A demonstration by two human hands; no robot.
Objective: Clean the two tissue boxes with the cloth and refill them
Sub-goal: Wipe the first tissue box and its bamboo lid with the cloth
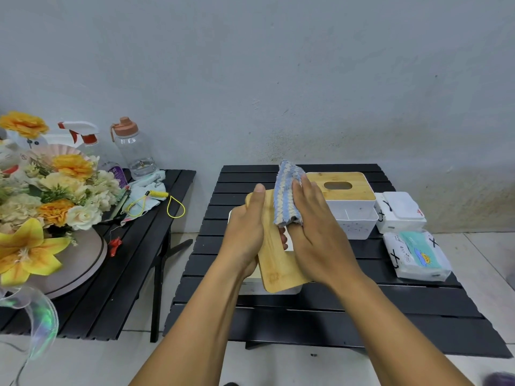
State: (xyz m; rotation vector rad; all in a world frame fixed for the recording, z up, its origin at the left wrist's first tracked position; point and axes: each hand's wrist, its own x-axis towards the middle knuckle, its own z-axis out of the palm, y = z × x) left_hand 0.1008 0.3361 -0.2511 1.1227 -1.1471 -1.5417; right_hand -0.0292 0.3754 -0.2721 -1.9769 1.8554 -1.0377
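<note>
- Where the side table [133, 260] stands at far left, black and slatted, it carries yellow, orange and cream flowers [55, 190], a spray bottle [83, 135] with a red-and-white trigger, and a clear water bottle [133, 151] with an orange cap.
- The purple label on the spray bottle is too small to read.
- A yellow cord [167, 201] lies looped on a pale rag near the water bottle.
- On the black slatted table [390, 302] in the middle, the left hand [245, 227] grips a bamboo lid [278, 268], thumb along its top face and fingers curled underneath.
- The lid is tilted above a white open box [278, 289], of which only edges show. A small stamped mark near the lid's near corner cannot be read.
- The cloth [287, 196], fluffy with blue and cream stripes, lies folded on the lid's far half.
- The right hand [317, 232] presses the cloth against the lid with straight fingers; its thumb is hidden.
- Just right of the hands stands the second box [351, 218], white, closed with a bamboo top that has an oval slot.
- Beside it sits a white wipes pack [398, 213] with black pen marks.
- Nearer lies a tissue pack [418, 254], white and teal, reading "4 PLY", with black crosses drawn on it.
</note>
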